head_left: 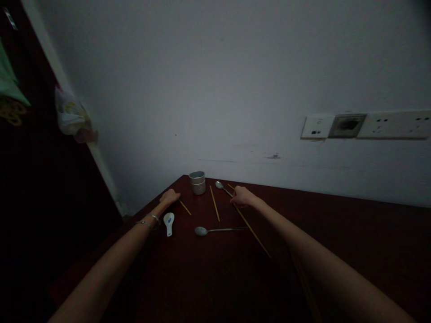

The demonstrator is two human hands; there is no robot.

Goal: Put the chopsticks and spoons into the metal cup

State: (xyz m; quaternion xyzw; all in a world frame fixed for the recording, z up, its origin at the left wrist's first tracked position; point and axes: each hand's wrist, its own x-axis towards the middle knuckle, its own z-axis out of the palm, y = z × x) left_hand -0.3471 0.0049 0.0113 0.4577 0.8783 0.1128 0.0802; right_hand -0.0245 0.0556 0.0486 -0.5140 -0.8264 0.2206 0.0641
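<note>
Both my arms reach out over a dark red table (pixel 336 233). My left hand (pixel 169 196) lies knuckles up with its fingers curled on the end of a wooden chopstick (pixel 185 208). My right hand (pixel 243 196) is closed in a pinch on the handle of a metal spoon (pixel 222 186) and touches a long chopstick (pixel 253 231) that runs toward me. A small metal cup (pixel 197 182) stands upright near the table's far corner, between the hands. Another chopstick (pixel 214 203) lies between them.
A white ceramic spoon (pixel 169 223) lies by my left wrist and a second metal spoon (pixel 215 230) lies nearer to me. A grey wall with sockets (pixel 363 125) rises behind the table. A plastic bag (pixel 72 116) hangs at the left, by a dark doorway.
</note>
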